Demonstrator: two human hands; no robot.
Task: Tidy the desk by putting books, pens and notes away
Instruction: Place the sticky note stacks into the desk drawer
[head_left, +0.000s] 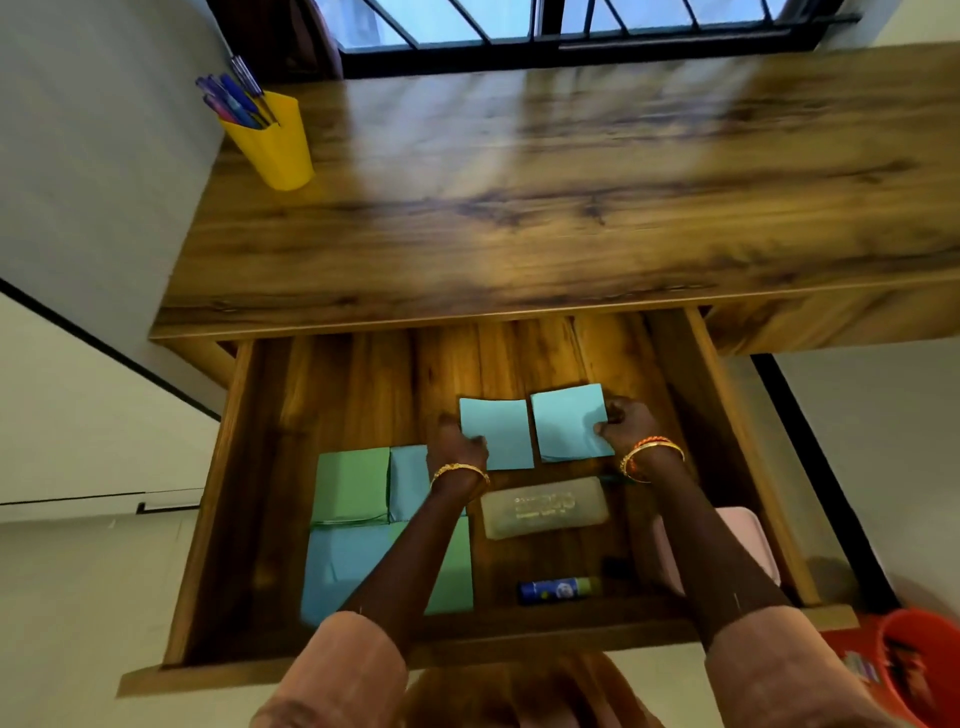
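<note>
While both hands are reached into the open drawer (208, 519), two light blue notes are being held over its floor, side by side and just apart. The left note (497, 434) is pinched at its near left edge by the left hand (457, 447), fingers curled onto the paper. The right note (570, 422) is pinched at its right edge by the right hand (631, 423), thumb on top; it is tilted slightly against its neighbour. More green and blue pads (358, 519) lie at the near left of the drawer, partly hidden under the left forearm, with a flat pouch (543, 506) and a glue stick (558, 590) nearer the front edge. On the desk (519, 182) above, pens (234, 98) already stand in a yellow cup (278, 148) at the far left.

The step is judged to be the laying down of these two notes. It would be done well if each were lowered flat, squared against the other, and released only once resting on the wood, so that no corner is bent. The pouch should be kept clear of, and the drawer should be shut only after both hands are withdrawn.
</note>
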